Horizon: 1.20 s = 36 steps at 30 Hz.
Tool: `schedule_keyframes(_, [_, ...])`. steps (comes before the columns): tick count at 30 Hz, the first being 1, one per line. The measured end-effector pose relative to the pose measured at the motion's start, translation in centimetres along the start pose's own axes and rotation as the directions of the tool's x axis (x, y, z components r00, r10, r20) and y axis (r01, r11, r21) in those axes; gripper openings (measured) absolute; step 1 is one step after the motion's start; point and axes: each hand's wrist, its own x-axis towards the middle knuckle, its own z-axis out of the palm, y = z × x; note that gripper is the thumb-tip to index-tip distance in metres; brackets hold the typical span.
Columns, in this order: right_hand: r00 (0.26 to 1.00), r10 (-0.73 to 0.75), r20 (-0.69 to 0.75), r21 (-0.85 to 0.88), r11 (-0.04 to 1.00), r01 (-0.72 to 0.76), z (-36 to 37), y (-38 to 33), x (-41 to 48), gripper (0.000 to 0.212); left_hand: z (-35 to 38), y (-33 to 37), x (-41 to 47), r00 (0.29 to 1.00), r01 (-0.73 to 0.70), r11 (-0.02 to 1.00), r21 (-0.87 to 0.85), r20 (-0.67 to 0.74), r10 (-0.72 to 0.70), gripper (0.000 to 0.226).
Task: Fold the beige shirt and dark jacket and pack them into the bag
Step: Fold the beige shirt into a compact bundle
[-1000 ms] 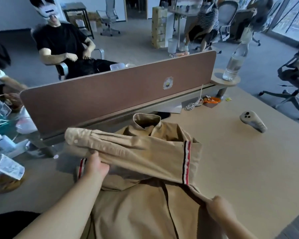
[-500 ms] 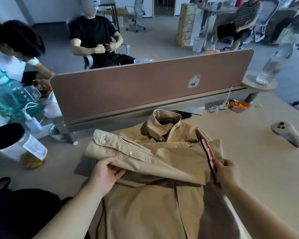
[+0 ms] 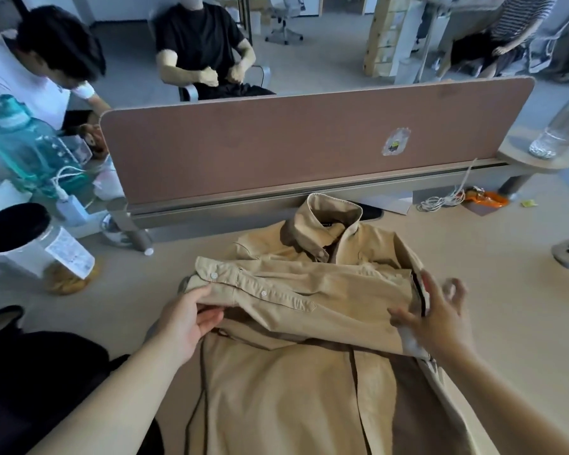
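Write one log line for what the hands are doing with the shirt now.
step: folding beige shirt | left hand: holds sleeve cuff | right hand: open, fingers spread at the striped right fold

- The right hand [image 3: 440,318] left the lower right edge of the shirt [image 3: 286,399] and rose to the striped band [image 3: 420,292] at the fold. It pinched the band, then let go and spread its fingers [image 3: 431,285] over it.
- The left hand [image 3: 184,321] had pressed knuckles-up on the folded sleeve [image 3: 296,298]; it turned palm-up and gripped the cuff end, thumb on top.
- The striped band became mostly hidden behind the right hand.
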Motion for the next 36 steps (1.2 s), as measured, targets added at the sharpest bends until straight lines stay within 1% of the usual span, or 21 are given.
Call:
schedule_keyframes(2, [0.996,-0.070,0.056,-0.102,0.992,0.075,0.1,0.3,0.9,0.049,-0.1,-0.1,0.1,0.998,-0.020,1.000,0.004,0.056,0.020,0.019])
schedule_keyframes(4, [0.995,-0.050,0.082,-0.034,0.998,0.053,0.0,0.0,1.6,0.017,0.0,-0.4,-0.3,0.995,-0.050,0.998,0.039,0.091,0.047,0.025])
schedule_keyframes(5, [0.997,-0.060,0.038,0.011,0.998,0.060,-0.1,-0.2,2.0,0.010,0.0,-0.4,-0.4,0.993,-0.062,0.997,0.052,0.106,0.056,0.027])
schedule_keyframes(8, [0.968,-0.061,-0.243,0.192,0.975,0.109,-1.1,-0.6,3.1,0.012,0.1,-0.9,-0.7,0.992,-0.075,0.992,0.101,0.107,0.064,0.032])
schedule_keyframes(9, [0.956,-0.038,-0.292,0.207,0.973,0.102,-1.3,-0.5,3.5,0.011,0.1,-1.2,-0.6,0.995,-0.064,0.988,0.142,0.086,0.052,0.035])
schedule_keyframes(10, [0.961,-0.011,-0.277,0.177,0.982,0.062,-1.2,-0.2,3.8,0.017,-0.1,-1.7,-0.4,0.998,-0.047,0.982,0.184,0.055,0.037,0.040])
schedule_keyframes(13, [0.996,0.078,-0.042,0.086,0.994,-0.074,0.1,0.8,4.0,0.038,-0.7,-3.2,0.5,1.000,0.005,0.959,0.283,-0.026,0.003,0.053])
schedule_keyframes(14, [0.995,0.093,-0.030,0.076,0.993,-0.090,0.6,0.8,3.8,0.038,-0.7,-3.4,0.3,0.994,-0.033,0.930,0.365,-0.085,0.068,0.053])
schedule_keyframes(15, [0.994,0.081,-0.073,0.034,0.996,-0.078,1.0,0.5,3.6,0.038,-0.7,-3.4,0.0,0.965,-0.110,0.841,0.530,-0.145,0.218,0.051])
schedule_keyframes(16, [0.990,0.051,-0.133,-0.049,0.997,-0.058,1.3,0.0,3.2,0.039,-0.6,-3.5,-0.3,0.888,-0.198,0.651,0.732,-0.147,0.435,0.051])
schedule_keyframes(17, [0.983,-0.003,-0.182,-0.133,0.991,-0.022,1.6,-0.6,2.8,0.042,-0.5,-3.7,-0.4,0.766,-0.289,0.391,0.874,-0.033,0.641,0.051])
schedule_keyframes(18, [0.975,-0.076,-0.207,-0.191,0.981,0.036,1.8,-1.2,2.2,0.045,0.1,-4.0,-0.8,0.622,-0.406,0.127,0.905,0.172,0.764,0.048])
schedule_keyframes(19, [0.966,-0.166,-0.200,-0.226,0.967,0.120,2.2,-1.8,1.6,0.049,0.8,-4.4,-1.2,0.492,-0.503,-0.099,0.859,0.379,0.784,0.043])
schedule_keyframes(20, [0.955,-0.257,-0.151,-0.259,0.942,0.213,2.6,-2.2,1.1,0.051,1.5,-5.0,-1.2,0.409,-0.552,-0.278,0.786,0.546,0.731,0.042])
schedule_keyframes(21, [0.943,-0.325,-0.073,-0.294,0.911,0.291,3.3,-2.4,0.6,0.055,2.2,-5.5,-1.1,0.424,-0.553,-0.363,0.750,0.628,0.653,0.046])
schedule_keyframes(22, [0.937,-0.350,0.016,-0.329,0.883,0.336,4.0,-2.1,0.5,0.059,2.5,-5.9,-0.7,0.537,-0.524,-0.365,0.769,0.631,0.560,0.054])
schedule_keyframes(24, [0.940,-0.305,0.154,-0.353,0.871,0.341,5.4,-1.2,0.7,0.063,2.2,-6.8,0.9,0.745,-0.416,-0.342,0.843,0.531,0.403,0.071])
schedule_keyframes(25, [0.942,-0.278,0.186,-0.349,0.878,0.328,6.0,-0.7,0.9,0.062,1.8,-7.4,1.8,0.804,-0.368,-0.343,0.865,0.481,0.351,0.076])
schedule_keyframes(27, [0.948,-0.261,0.184,-0.347,0.885,0.311,6.9,-0.2,1.3,0.061,1.5,-8.4,2.9,0.829,-0.327,-0.355,0.876,0.446,0.337,0.079])
schedule_keyframes(33, [0.954,-0.280,0.111,-0.346,0.889,0.301,7.6,0.1,1.4,0.062,1.5,-9.7,3.6,0.770,-0.334,-0.321,0.886,0.453,0.449,0.070])
schedule_keyframes(36, [0.945,-0.263,0.195,-0.338,0.886,0.317,7.2,0.0,1.6,0.063,1.4,-9.2,3.8,0.815,-0.338,-0.315,0.887,0.443,0.373,0.060])
